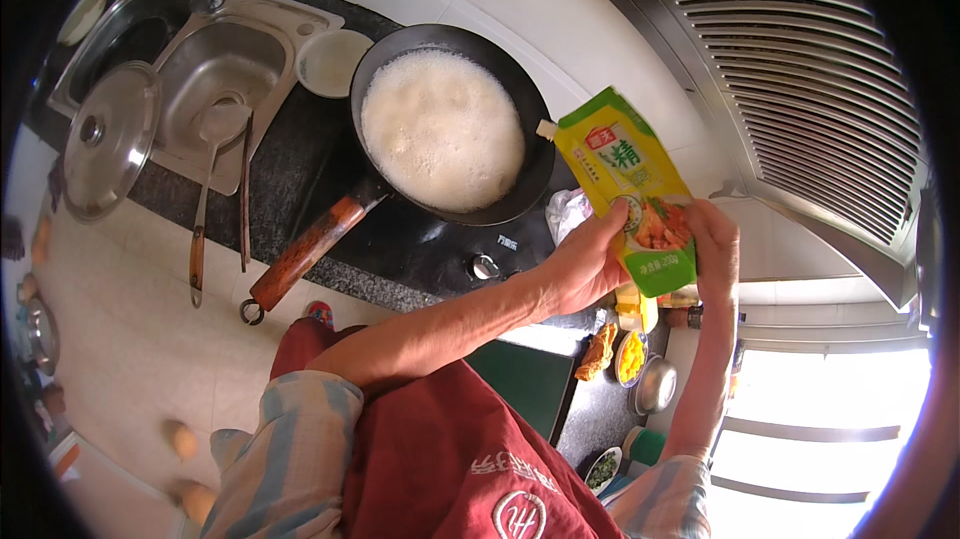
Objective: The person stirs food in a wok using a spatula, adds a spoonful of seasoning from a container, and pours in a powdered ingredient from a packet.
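Observation:
Both hands hold a green and yellow spouted food pouch (626,179) that bears writing and a picture of food. My left hand (589,261) grips its near side, thumb across the front. My right hand (712,243) holds the opposite edge near the pouch's bottom end. The pouch is tilted, and its pale spout (546,129) points towards the wok, beside its right rim. Inside the dark wok (536,171) is pale, foamy liquid (442,130) with bubbles on top. The wok's wooden handle (307,258) reaches out over the counter's front edge.
Left of the wok are a white bowl (330,63), a steel sink (225,59), a ladle (198,239), chopsticks (245,194) and a lid (112,141). A range hood (787,89) hangs at upper right. A plate of yellow food (631,357) and a metal bowl (654,385) stand lower right.

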Motion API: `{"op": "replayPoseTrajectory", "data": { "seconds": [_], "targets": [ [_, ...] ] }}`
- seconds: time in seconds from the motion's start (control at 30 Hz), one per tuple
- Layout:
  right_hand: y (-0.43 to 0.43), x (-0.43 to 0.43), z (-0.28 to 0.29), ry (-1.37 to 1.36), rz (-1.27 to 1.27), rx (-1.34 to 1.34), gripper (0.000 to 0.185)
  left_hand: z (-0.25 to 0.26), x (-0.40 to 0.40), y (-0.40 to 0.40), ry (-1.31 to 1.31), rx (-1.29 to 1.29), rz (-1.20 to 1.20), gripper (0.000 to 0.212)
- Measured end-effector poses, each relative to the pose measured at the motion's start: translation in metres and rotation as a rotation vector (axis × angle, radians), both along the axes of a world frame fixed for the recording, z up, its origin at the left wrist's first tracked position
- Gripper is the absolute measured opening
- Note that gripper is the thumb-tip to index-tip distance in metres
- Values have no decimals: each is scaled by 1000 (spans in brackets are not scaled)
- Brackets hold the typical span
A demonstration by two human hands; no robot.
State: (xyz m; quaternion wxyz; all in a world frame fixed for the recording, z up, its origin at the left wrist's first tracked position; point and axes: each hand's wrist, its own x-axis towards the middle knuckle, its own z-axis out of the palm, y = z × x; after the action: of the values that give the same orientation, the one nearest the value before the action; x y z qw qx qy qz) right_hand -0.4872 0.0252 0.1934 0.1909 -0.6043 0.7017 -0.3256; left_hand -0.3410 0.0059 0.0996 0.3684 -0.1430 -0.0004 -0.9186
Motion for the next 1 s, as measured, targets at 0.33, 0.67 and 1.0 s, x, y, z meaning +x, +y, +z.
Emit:
{"op": "replayPoseTrajectory", "data": {
  "seconds": [0.33, 0.67, 1.0],
  "targets": [
    [-15, -2, -10, 9, 34, 44, 17, -18, -8, -11, -16, 12, 6, 39],
    [-7, 5, -15, -13, 31, 33, 18, -19, -3, -5, -88, -11, 30, 41],
    [-7, -3, -25, -91, -8, -30, 16, -25, -6, -10, -122, -41, 24, 42]
  ]
}}
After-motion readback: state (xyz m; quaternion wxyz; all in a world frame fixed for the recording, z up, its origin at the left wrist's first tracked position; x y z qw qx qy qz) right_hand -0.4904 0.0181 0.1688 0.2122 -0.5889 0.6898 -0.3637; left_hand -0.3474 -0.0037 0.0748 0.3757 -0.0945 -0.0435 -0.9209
